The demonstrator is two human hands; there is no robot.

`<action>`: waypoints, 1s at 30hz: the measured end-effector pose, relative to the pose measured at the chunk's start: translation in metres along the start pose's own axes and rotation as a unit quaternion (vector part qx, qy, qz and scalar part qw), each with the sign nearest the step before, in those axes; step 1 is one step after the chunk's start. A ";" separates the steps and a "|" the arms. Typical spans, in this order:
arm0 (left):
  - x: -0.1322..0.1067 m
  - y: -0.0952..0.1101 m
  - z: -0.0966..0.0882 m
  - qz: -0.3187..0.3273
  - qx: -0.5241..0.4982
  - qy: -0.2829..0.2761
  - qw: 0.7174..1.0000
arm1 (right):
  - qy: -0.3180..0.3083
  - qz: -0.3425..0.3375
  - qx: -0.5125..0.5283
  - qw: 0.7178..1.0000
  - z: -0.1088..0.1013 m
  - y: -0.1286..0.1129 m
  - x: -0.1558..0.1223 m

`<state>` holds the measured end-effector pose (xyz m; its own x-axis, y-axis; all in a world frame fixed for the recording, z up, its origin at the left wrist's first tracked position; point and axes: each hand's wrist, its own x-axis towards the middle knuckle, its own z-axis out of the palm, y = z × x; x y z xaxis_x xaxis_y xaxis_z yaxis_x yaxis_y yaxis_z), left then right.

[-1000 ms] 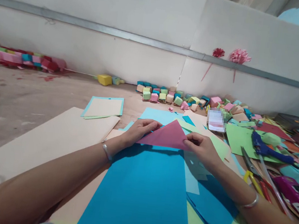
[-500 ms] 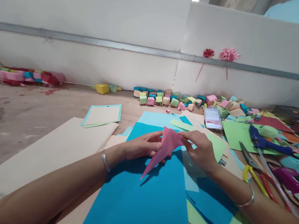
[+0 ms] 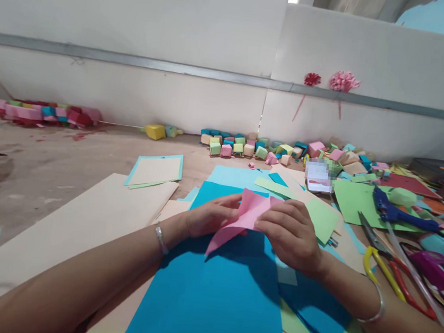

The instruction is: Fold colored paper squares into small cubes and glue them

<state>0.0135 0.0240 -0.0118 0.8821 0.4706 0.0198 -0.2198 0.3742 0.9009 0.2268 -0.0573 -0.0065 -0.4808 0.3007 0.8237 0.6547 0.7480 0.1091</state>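
Both of my hands hold a folded pink paper (image 3: 240,219) just above a large blue sheet (image 3: 215,294) on the floor. My left hand (image 3: 212,216) pinches the paper's left side with curled fingers. My right hand (image 3: 290,233) is closed over its right side, knuckles up. One pointed corner of the pink paper hangs down toward the blue sheet. Each wrist wears a silver bangle.
Loose coloured sheets lie all round, with cream card (image 3: 75,224) at left and green paper (image 3: 356,200) at right. Scissors (image 3: 384,254), a blue glue gun (image 3: 397,213) and other tools lie at right. Several small paper cubes (image 3: 256,148) line the white wall.
The pink paper went from a flat triangle on the blue sheet to a narrower folded shape lifted between both hands. My right hand has closed further over it.
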 end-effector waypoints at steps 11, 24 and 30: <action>0.002 0.011 -0.003 0.083 -0.148 0.123 0.978 | -0.075 0.006 -0.192 0.978 0.002 0.019 -0.009; 0.004 0.010 -0.013 0.129 -0.104 0.237 0.957 | -0.046 0.076 -0.111 0.990 0.001 0.036 -0.013; -0.001 0.010 -0.015 0.188 0.144 0.240 0.942 | 0.066 0.285 0.008 0.956 -0.009 0.035 -0.007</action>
<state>0.0044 0.0396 -0.0098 0.4601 0.8590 0.2246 -0.2955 -0.0903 0.9511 0.2582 -0.0384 -0.0037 0.0297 0.5863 0.8095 0.7791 0.4938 -0.3862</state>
